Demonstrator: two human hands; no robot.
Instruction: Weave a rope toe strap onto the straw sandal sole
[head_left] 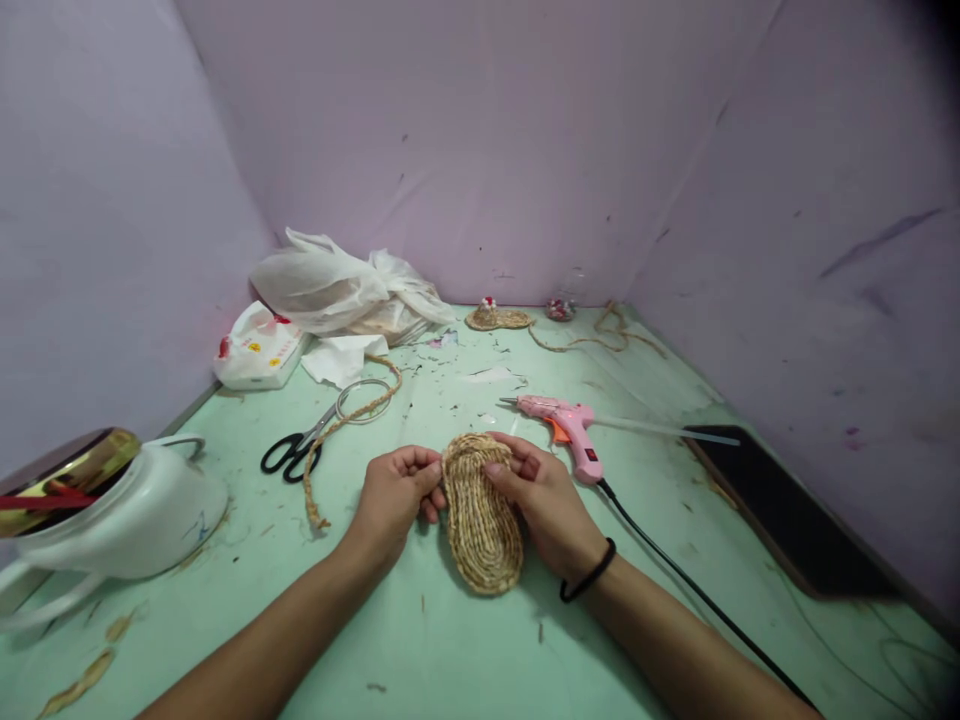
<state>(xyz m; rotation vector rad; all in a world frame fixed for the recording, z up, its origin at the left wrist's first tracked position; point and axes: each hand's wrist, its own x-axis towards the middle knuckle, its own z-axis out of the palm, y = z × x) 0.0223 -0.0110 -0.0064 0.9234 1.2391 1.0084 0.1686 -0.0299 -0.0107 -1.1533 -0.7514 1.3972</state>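
Note:
A coiled straw-rope slipper sole is held just above the green table, its long side pointing toward me. My right hand grips its upper right edge, thumb on top and fingers behind. At the upper left edge, my left hand pinches with thumb and index finger; its other fingers curl below. A pink glue gun with a clear glue stick lies beyond my right hand. Left of my left hand are black-handled scissors and a length of braided straw rope, which crosses the scissors.
A finished-looking small straw slipper and a clear container of beads stand at the back. White plastic bags and a tissue pack sit back left. A white pot is at left, a black tablet-like slab at right.

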